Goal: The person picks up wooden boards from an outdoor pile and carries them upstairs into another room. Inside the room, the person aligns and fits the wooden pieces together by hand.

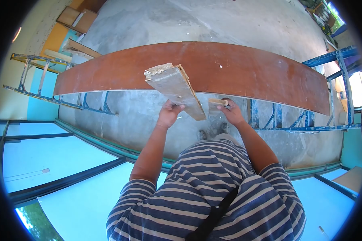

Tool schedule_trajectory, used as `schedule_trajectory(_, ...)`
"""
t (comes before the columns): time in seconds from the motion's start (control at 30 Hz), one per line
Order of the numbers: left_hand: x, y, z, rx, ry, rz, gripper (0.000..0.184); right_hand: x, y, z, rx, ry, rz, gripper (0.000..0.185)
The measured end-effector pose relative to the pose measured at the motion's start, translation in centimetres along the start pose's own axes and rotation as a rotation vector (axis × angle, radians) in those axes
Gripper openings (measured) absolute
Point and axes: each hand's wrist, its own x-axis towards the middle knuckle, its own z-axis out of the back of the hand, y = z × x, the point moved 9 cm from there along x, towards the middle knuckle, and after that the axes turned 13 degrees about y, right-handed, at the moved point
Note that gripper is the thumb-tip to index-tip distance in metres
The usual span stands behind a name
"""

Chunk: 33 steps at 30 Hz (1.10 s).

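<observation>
My left hand (170, 114) is closed on a grey, weathered wooden board (177, 89). The board tilts up and away over the near edge of a long reddish-brown plank (253, 74), and its far end is ragged and splintered. Whether it touches the plank I cannot tell. In my right hand (232, 111), fingers and thumb grip a short piece of wood (218, 103) with a pale edge, held just off the plank's near edge. The lower part of that piece blends into the floor behind it.
Blue paint-spattered ladders (79, 100) (283, 116) stand under both ends of the plank. Wood scraps (81, 48) and a brown wooden box (77, 19) lie at the far left. Behind me are glazed panels (60, 160) with dark frames. Concrete floor (245, 24) stretches beyond the plank.
</observation>
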Motion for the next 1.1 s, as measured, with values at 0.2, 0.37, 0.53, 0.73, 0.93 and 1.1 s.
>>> schedule_trajectory(0.2,-0.5,1.2,0.5,0.103,-0.003,0.034,0.034,0.5,-0.5,0.3,0.092,-0.020,0.048,0.045)
schedule_trajectory(0.37,-0.5,1.6,0.5,0.165,0.025,0.030,0.038,1.4,-0.8,0.6,0.016,-0.030,-0.039,0.049)
schedule_trajectory(0.53,0.3,0.8,-0.3,0.144,0.060,0.038,0.035,2.1,-1.4,0.6,0.052,-0.020,-0.055,0.051)
schedule_trajectory(0.73,0.7,1.1,-1.0,0.202,0.079,0.136,0.035,2.3,-2.7,0.8,0.018,-0.001,-0.119,0.047)
schedule_trajectory(0.93,1.8,-2.1,-4.2,0.240,0.108,0.007,0.031,2.4,-3.3,0.7,0.073,0.050,-0.128,0.046)
schedule_trajectory(1.1,3.5,-2.0,-6.4,0.249,0.085,-0.028,0.032,2.5,-2.7,0.9,0.023,0.107,-0.104,0.046)
